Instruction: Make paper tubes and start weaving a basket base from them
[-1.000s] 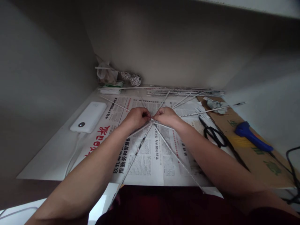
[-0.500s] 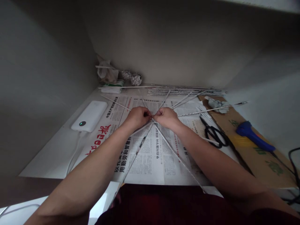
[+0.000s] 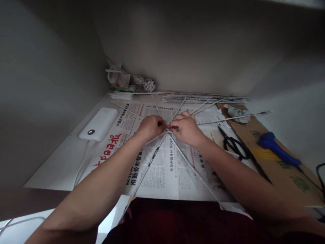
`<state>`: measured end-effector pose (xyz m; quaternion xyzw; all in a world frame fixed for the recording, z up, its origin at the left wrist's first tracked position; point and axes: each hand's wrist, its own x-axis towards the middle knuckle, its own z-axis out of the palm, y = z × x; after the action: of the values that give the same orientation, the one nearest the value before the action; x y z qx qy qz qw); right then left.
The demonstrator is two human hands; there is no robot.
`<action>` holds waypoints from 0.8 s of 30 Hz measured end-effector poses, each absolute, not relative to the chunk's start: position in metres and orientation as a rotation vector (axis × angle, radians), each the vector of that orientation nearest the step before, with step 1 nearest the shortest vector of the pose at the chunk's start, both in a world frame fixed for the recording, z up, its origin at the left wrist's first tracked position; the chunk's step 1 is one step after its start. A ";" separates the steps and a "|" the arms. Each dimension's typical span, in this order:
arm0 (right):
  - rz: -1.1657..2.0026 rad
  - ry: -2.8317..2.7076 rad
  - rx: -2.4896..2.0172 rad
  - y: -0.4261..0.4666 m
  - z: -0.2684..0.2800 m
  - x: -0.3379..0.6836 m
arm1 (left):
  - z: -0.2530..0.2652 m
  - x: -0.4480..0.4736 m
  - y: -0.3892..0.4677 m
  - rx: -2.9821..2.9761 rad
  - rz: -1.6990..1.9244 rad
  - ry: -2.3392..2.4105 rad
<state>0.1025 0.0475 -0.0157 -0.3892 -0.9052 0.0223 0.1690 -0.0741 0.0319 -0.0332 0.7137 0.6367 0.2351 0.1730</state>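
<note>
Several thin rolled paper sticks (image 3: pixel 189 162) spread out like spokes from one centre above the newspaper (image 3: pixel 157 169). At that centre my left hand (image 3: pixel 153 128) is closed, its thumb and fingers pinching the paper sticks where they cross. My right hand (image 3: pixel 185 128) meets it from the other side, thumb and index finger pinched at the same crossing, the other fingers curled loosely higher up. The fingertips cover most of the crossing, so how the sticks join there is hidden. Two sticks run toward me over the table's front edge.
A white power bank (image 3: pixel 99 124) with a cable lies left. Black scissors (image 3: pixel 235 146) and a blue glue gun (image 3: pixel 279 149) on cardboard (image 3: pixel 274 169) lie right. Behind are a bundle of paper sticks (image 3: pixel 203 98), a tissue pack (image 3: pixel 123 93) and a woven paper piece (image 3: pixel 146 83).
My right hand has turned and its outer fingers have lifted and opened slightly, while its thumb and index finger stay at the crossing. My left hand is almost unchanged. The view has shifted slightly.
</note>
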 end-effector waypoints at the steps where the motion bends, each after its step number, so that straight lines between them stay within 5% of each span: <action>1: 0.055 -2.591 -1.082 0.048 -0.017 0.103 | -0.033 -0.075 0.032 2.019 0.661 1.801; 24: 0.112 -2.696 -1.132 0.043 -0.015 0.100 | -0.030 -0.077 0.033 2.056 0.582 1.727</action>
<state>0.0996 0.0429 -0.0147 -0.3847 -0.9159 0.0382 0.1077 -0.0770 0.0334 -0.0297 0.7339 0.6165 0.2076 0.1956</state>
